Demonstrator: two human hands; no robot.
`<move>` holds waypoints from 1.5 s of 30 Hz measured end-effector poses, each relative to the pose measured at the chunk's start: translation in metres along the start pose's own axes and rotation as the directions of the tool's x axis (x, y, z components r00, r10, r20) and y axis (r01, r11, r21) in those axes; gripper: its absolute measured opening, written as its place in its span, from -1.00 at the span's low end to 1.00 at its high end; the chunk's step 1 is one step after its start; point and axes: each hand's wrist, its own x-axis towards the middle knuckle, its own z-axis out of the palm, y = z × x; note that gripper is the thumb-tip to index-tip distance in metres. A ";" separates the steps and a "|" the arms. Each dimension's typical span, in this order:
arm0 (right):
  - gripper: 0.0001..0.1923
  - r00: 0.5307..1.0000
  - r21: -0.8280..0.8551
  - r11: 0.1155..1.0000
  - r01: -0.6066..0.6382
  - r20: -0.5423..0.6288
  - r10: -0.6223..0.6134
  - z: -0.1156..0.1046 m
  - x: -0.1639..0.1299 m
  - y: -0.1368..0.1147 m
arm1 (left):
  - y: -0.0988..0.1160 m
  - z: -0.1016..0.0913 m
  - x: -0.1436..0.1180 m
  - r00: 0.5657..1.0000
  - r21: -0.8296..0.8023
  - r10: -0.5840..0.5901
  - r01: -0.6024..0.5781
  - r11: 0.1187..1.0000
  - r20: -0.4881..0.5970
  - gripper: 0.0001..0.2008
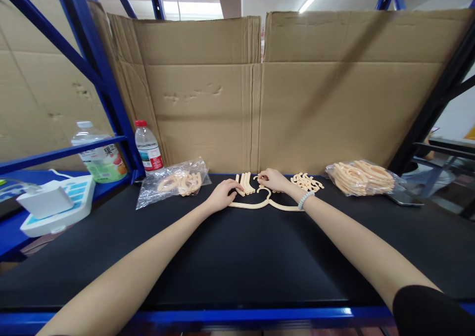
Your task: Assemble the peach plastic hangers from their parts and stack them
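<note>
Fingers of the left hand (221, 196) and right hand (272, 180) press flat, seemingly pinning the light, stiff, thin hanger (265, 205), best gripped by its neck.

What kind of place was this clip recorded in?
Probably a packing or assembly bench in a warehouse: blue steel racking, cardboard sheets as backing, and bags of peach plastic hanger parts on a black worktop.

Peach parts on a black bench

Peach hanger (264, 203) and peach bars (245, 183) lie on the black table (237, 257); at 10 o'clock a red-capped bottle (148, 150), blue rack post (107, 88); brown cardboard (334, 93) at 12.
</note>
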 end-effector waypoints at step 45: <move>-0.61 0.973 0.931 0.349 -0.110 0.028 0.231 -0.028 -0.129 -0.054 | 0.000 -0.011 0.002 0.975 -0.249 -0.115 0.065 0.966 -0.188 -0.85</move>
